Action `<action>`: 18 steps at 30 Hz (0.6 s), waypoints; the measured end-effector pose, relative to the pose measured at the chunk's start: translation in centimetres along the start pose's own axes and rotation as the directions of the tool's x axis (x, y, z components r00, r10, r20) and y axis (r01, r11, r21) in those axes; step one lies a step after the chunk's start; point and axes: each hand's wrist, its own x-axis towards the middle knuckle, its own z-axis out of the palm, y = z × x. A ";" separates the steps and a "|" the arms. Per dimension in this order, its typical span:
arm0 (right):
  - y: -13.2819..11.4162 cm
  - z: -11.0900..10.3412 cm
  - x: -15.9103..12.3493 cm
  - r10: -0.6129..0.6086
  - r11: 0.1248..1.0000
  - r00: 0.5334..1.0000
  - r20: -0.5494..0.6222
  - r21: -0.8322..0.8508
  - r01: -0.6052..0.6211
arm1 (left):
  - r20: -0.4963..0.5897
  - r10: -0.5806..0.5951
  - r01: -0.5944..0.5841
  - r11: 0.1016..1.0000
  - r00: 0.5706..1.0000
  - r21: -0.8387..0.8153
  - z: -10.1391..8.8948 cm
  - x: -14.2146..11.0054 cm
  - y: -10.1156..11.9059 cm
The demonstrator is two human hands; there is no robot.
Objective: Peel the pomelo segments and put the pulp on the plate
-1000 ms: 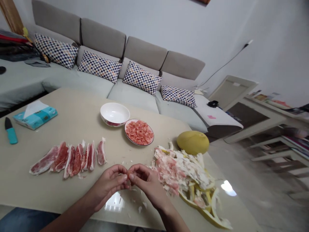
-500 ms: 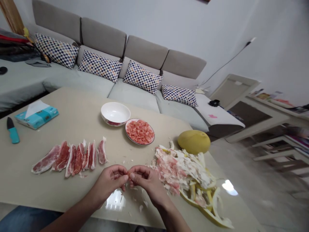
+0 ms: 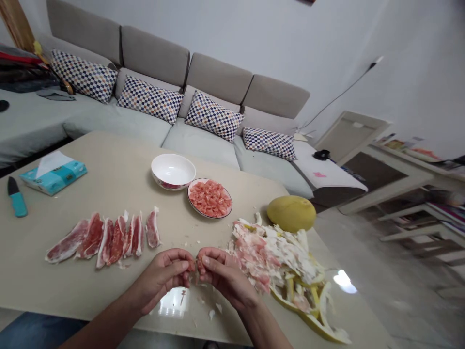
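Over the front of the table, my left hand (image 3: 165, 276) is closed in a pinch, with a bit of reddish pomelo pulp (image 3: 191, 265) at its fingertips. Just to its right, my right hand (image 3: 225, 278) pinches another small bit of pulp, mostly hidden by the thumb and fingers. A narrow gap separates the two hands. Peeled red pomelo segments (image 3: 118, 240) lie in a row to the left. Beyond my hands, a dark-rimmed plate (image 3: 192, 206) carries a heap of loose pulp pieces (image 3: 210, 198). A pile of pomelo membrane and peel (image 3: 283, 257) sits beside my right hand.
A white bowl (image 3: 173, 169) stands behind the plate. At the right edge rests a whole yellow pomelo (image 3: 291, 214). A tissue pack (image 3: 56, 177) and a teal-handled knife (image 3: 18, 198) lie far left. Small scraps dot the tabletop (image 3: 119, 194); a sofa (image 3: 199, 143) runs behind.
My hands have moved slightly apart; their fingertips met before, and now a gap shows between them. The reddish pulp at the fingers is split between both hands.
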 end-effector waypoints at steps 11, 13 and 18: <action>-9.1 -6.3 10.6 -0.447 0.698 0.846 -0.291 -0.705 0.126 | -0.120 -0.056 0.049 0.997 0.991 -0.056 -0.9 0.6 -0.7; -10.5 -6.4 12.5 -0.467 0.619 0.834 -0.293 -0.782 0.072 | -0.130 -0.061 0.055 0.997 0.990 -0.052 -1.0 0.7 -1.0; -11.1 -5.8 11.4 -0.497 0.478 0.830 -0.252 -0.878 0.019 | -0.168 -0.044 0.041 0.999 0.985 -0.026 -0.8 0.8 -0.8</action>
